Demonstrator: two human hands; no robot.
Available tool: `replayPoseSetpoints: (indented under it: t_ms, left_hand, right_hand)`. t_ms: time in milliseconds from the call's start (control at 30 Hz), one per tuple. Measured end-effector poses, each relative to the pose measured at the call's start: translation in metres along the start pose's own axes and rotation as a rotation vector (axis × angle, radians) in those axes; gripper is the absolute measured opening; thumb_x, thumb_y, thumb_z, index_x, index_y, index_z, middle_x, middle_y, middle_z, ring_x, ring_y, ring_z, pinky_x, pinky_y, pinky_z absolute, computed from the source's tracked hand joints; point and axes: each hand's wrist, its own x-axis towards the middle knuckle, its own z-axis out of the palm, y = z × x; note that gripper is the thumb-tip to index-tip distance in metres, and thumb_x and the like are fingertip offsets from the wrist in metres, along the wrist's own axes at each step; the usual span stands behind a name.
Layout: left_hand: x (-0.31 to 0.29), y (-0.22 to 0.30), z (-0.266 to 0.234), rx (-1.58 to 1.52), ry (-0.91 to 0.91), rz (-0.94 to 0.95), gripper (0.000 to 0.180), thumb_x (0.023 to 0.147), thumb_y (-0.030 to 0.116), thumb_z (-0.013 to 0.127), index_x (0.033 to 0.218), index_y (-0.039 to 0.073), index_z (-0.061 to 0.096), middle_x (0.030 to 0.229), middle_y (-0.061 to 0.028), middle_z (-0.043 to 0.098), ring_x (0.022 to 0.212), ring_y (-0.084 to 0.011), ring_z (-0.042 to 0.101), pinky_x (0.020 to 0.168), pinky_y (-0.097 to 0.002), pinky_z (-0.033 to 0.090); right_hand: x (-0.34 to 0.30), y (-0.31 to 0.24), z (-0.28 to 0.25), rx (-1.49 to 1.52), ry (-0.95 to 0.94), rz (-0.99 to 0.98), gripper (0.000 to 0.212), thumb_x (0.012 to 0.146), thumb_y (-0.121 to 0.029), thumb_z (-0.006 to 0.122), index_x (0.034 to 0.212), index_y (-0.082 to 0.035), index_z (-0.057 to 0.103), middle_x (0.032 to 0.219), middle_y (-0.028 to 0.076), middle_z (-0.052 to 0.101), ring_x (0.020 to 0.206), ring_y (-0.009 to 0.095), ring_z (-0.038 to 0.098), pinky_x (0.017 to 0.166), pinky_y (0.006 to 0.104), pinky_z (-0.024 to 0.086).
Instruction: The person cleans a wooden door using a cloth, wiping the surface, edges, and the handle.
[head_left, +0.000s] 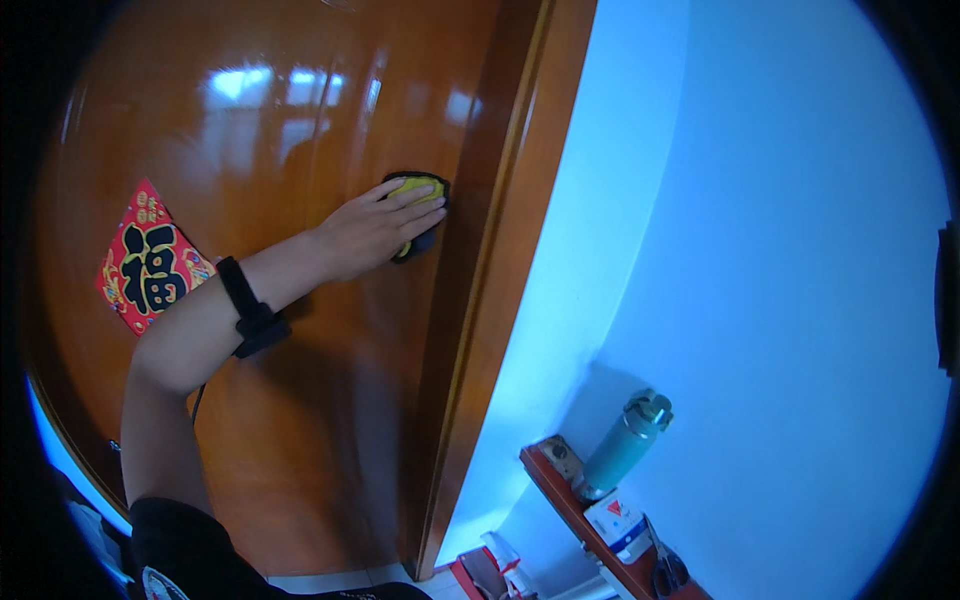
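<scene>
My left hand (pixel 382 228) presses a folded yellow cloth with dark edging (pixel 419 187) flat against a glossy brown wooden door (pixel 300 420). Its fingers stretch across the cloth toward the door's right edge, beside the frame. The thumb is hidden. A black band with a small box on it (pixel 252 310) is strapped around my left forearm. The forearm partly covers a red diamond-shaped paper decoration (pixel 150 262) with black and gold lettering, stuck on the door. My right hand is out of view.
The wooden door frame (pixel 500 250) meets a pale blue-lit wall (pixel 790 260). At lower right a narrow reddish-brown ledge (pixel 565 506) carries a teal bottle (pixel 625 446), a small white box (pixel 615 522) and dark-handled scissors (pixel 667 572). Red and white items (pixel 492 568) lie low beside the frame.
</scene>
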Motion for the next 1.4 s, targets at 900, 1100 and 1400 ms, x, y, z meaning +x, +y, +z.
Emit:
replayPoseSetpoints:
  t_ms: [900,1100,1400]
  left_hand:
    - [0.219,-0.168,-0.025,-0.034,1.029,-0.292,0.042,0.087,0.006,0.04,0.128,-0.004,0.043,0.113,-0.0228,0.056,0.107,-0.0319,0.053,0.096,-0.0399,0.039]
    - [0.246,-0.152,-0.035,-1.596,1.07,-0.247,0.043,0.095,0.018,0.039,0.134,0.002,0.037,0.1,-0.011,0.055,0.084,-0.0128,0.053,0.075,-0.0234,0.043]
    - [0.153,-0.01,-0.036,-1.113,0.88,-0.509,0.057,0.094,0.021,0.036,0.143,0.005,0.015,0.136,-0.0294,0.033,0.121,-0.0387,0.043,0.103,-0.0407,0.032]
  right_hand:
    - [0.017,-0.003,-0.014,0.013,0.027,0.046,0.034,0.09,-0.035,0.047,0.118,-0.016,0.055,0.1,0.021,0.062,0.092,0.042,0.058,0.078,0.0512,0.046]
    - [0.01,0.014,-0.01,0.056,0.065,-0.025,0.034,0.09,-0.035,0.047,0.117,-0.016,0.055,0.101,0.021,0.062,0.093,0.043,0.057,0.079,0.0518,0.046]
    - [-0.001,0.003,-0.012,0.003,-0.015,0.105,0.038,0.089,-0.037,0.046,0.12,-0.017,0.055,0.098,0.019,0.064,0.09,0.038,0.061,0.077,0.0459,0.048]
